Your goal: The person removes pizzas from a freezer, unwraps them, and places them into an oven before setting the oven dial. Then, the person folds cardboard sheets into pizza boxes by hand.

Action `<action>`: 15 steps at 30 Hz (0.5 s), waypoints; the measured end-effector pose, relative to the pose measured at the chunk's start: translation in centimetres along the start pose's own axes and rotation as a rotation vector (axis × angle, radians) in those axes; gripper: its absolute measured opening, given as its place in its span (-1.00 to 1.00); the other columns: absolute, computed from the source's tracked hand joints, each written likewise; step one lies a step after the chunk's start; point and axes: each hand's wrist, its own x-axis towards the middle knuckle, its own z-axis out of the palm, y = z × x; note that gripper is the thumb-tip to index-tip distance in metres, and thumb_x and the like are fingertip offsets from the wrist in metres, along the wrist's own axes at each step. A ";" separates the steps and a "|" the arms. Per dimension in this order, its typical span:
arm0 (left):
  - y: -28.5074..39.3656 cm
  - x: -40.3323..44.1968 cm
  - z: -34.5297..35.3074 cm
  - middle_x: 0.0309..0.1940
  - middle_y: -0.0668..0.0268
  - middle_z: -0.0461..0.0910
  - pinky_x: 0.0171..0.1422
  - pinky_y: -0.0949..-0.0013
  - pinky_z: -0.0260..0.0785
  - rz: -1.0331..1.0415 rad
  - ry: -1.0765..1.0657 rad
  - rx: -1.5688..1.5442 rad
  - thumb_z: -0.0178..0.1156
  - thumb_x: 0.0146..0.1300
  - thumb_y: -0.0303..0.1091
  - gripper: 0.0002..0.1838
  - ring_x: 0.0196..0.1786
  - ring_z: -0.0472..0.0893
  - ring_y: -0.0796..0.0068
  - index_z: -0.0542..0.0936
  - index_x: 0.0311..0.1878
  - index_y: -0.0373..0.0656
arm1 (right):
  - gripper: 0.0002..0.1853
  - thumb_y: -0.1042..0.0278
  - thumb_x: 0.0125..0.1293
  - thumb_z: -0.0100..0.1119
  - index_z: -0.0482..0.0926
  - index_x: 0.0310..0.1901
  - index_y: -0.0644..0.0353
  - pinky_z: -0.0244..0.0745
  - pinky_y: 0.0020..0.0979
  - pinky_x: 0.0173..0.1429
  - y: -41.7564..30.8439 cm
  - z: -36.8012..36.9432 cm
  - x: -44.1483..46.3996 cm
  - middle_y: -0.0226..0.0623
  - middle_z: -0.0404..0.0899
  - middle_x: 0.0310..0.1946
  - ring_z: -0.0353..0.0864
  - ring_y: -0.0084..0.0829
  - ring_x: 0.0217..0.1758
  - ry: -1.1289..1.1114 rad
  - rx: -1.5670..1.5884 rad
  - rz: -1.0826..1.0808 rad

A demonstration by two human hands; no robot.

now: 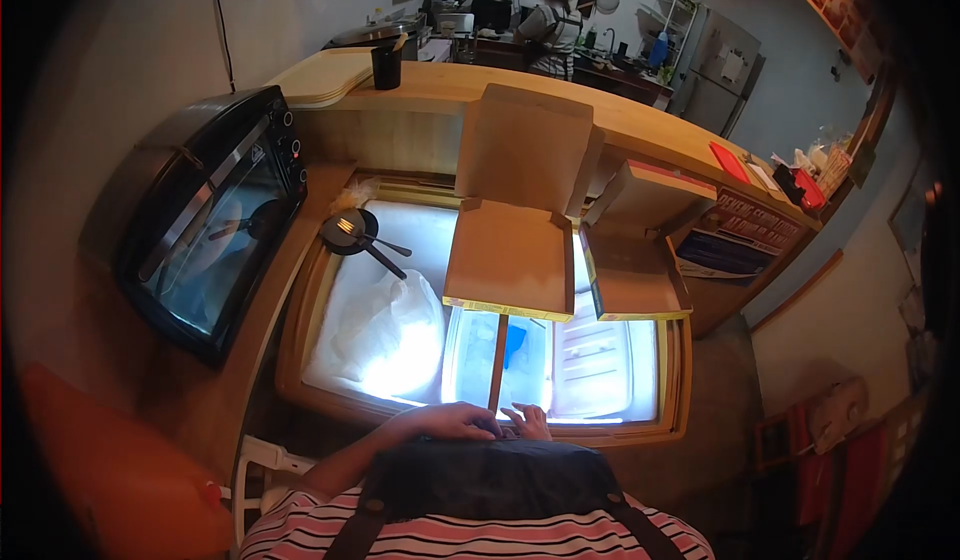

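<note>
My left hand is at the front edge of a lit, wood-framed chest. Its fingers curl down at the near end of a dark divider bar, and whatever they hold is hidden. Just to its right is my right hand, fingers apart, by the same edge. Two open, unfilled cardboard pizza boxes, one in the middle and one at the right, rest on the chest top. A white plastic bag and a blue item show in the bright area below them.
A small black pan holding a fork and another utensil lies at the chest's far left. On the left stands a black toaster oven. Behind runs a wooden counter with a black cup. A person stands in the kitchen beyond.
</note>
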 end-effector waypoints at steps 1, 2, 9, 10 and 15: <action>-0.2 0.0 0.5 -0.09 0.15 0.49 0.12 0.33 0.22 -0.020 0.005 0.018 0.01 0.23 -0.16 -0.63 -0.03 0.46 0.27 0.46 -0.03 -0.23 | -0.45 0.34 -0.01 0.21 0.33 0.09 -0.05 0.10 -0.09 0.14 0.0 0.0 0.0 -0.14 0.25 0.04 0.20 -0.11 0.07 -0.003 0.000 0.000; -0.4 -0.1 0.8 -0.07 0.14 0.48 0.12 0.32 0.21 -0.041 0.008 0.036 0.00 0.24 -0.16 -0.63 -0.02 0.45 0.26 0.45 -0.02 -0.23 | -0.46 0.35 -0.02 0.20 0.33 0.08 -0.03 0.11 -0.10 0.14 0.0 0.0 0.1 -0.13 0.26 0.03 0.20 -0.11 0.07 0.005 0.006 -0.001; -2.3 -0.6 2.1 -0.06 0.10 0.48 0.13 0.32 0.22 -0.077 -0.049 0.065 -0.02 0.23 -0.24 -0.64 -0.01 0.45 0.24 0.43 0.02 -0.26 | -0.48 0.39 -0.02 0.18 0.34 0.06 0.01 0.12 -0.11 0.12 -0.9 -0.8 0.2 -0.12 0.28 0.01 0.22 -0.12 0.05 0.015 0.010 -0.002; -2.2 -0.6 2.1 -0.06 0.10 0.48 0.13 0.32 0.22 -0.076 -0.049 0.065 -0.02 0.23 -0.24 -0.64 -0.01 0.45 0.24 0.43 0.02 -0.26 | -0.48 0.39 -0.02 0.18 0.34 0.06 0.01 0.12 -0.11 0.12 -0.9 -0.8 0.2 -0.12 0.28 0.01 0.22 -0.12 0.05 0.016 0.009 -0.002; -0.5 -0.7 2.3 -0.04 0.07 0.46 0.15 0.35 0.20 -0.040 -0.080 -0.046 0.04 0.20 -0.24 -0.59 0.00 0.44 0.27 0.40 0.08 -0.23 | -0.54 0.35 0.01 0.17 0.39 0.02 0.01 0.13 -0.11 0.10 -1.7 -0.7 0.0 -0.16 0.29 0.00 0.22 -0.14 0.04 0.049 0.008 -0.064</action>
